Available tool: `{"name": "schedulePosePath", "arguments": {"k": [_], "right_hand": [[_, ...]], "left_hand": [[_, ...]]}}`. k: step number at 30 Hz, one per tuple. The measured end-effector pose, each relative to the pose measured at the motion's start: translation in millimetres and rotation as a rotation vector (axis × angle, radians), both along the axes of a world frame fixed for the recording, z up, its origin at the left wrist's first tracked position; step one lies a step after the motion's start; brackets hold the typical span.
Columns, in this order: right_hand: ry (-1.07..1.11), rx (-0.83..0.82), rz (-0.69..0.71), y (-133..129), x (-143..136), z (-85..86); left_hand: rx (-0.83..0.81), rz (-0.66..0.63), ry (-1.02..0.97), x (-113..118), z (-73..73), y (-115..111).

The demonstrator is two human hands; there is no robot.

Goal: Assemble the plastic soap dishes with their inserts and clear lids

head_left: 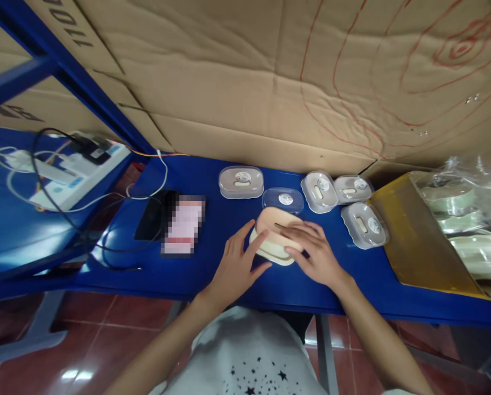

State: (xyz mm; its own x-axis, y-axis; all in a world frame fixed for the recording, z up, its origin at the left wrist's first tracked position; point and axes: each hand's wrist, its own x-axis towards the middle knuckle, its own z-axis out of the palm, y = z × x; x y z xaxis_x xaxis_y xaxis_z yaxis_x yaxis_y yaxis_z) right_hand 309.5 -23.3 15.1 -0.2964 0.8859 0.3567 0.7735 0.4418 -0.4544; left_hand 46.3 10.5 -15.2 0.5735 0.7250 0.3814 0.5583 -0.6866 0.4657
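A cream, rounded oblong dish (278, 253) with a pinkish upper part is between my hands over the blue table. My left hand (237, 264) touches its left side, thumb and fingers spread around the edge. At its right side, my right hand (316, 253) grips the rim, with fingers over the top and the thumb at the lower edge. A small, thin brown piece lies by my right fingertips; its nature is unclear. Just behind the dish sits a clear lid (275, 199) with a round sticker.
Lidded clear boxes (241, 189) stand along the back and right of the blue table (212, 219). A carton (418, 241) of wrapped pale dishes is at right. A phone (183, 225), cables and a power strip (70, 184) lie left. Cardboard walls the back.
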Motion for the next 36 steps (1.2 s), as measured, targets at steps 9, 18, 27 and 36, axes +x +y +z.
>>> {"name": "schedulePosePath", "arguments": {"k": [9, 18, 27, 36], "right_hand": [[-0.250, 0.156, -0.196, 91.0, 18.8, -2.3], [-0.221, 0.222, -0.183, 72.2, -2.2, -25.1], [-0.213, 0.224, -0.160, 72.6, -3.3, -28.3], [-0.174, 0.254, -0.157, 67.8, -2.5, -13.4]], "left_hand": [[-0.079, 0.153, 0.357, 2.2, 42.6, 139.0], [-0.093, 0.181, 0.327, -12.4, 46.4, 211.5], [0.057, 0.002, 0.357, 9.4, 20.9, 173.2], [0.036, 0.024, 0.348, 13.9, 26.9, 165.3]]}}
